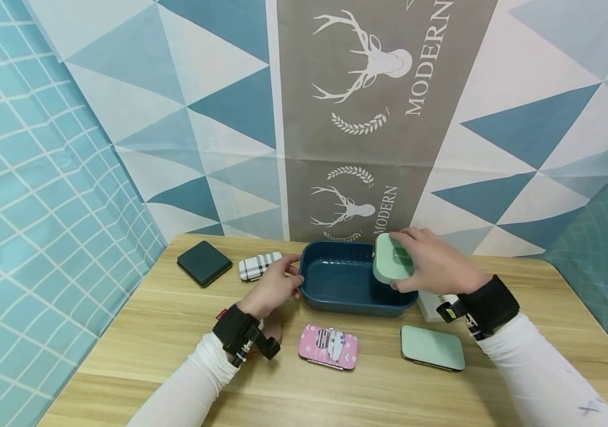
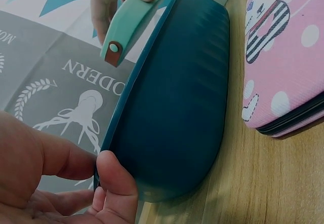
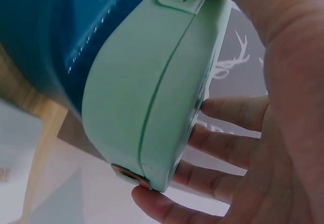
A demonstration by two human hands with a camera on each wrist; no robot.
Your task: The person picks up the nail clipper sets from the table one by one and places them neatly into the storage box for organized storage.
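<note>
A dark blue plastic bin (image 1: 357,308) stands on the wooden table against the backdrop. My left hand (image 1: 277,284) pinches its left rim between thumb and fingers, as the left wrist view of the bin (image 2: 172,92) shows. Over the bin's right end, my right hand (image 1: 437,258) holds a mint green case (image 1: 387,261) by its edges. In the right wrist view this case (image 3: 136,87) is closed and tilted, with a latch on one side and a brown tab on another. The fingers of the right hand (image 3: 253,153) spread along its far face.
Left of the bin lie a black square case (image 1: 204,263) and a plaid case (image 1: 259,265). In front are a pink cat case (image 1: 328,346) and a flat pale green case (image 1: 432,347). A white box (image 1: 429,307) sits partly hidden below the right hand. Something pinkish (image 1: 272,332) shows under the left wrist.
</note>
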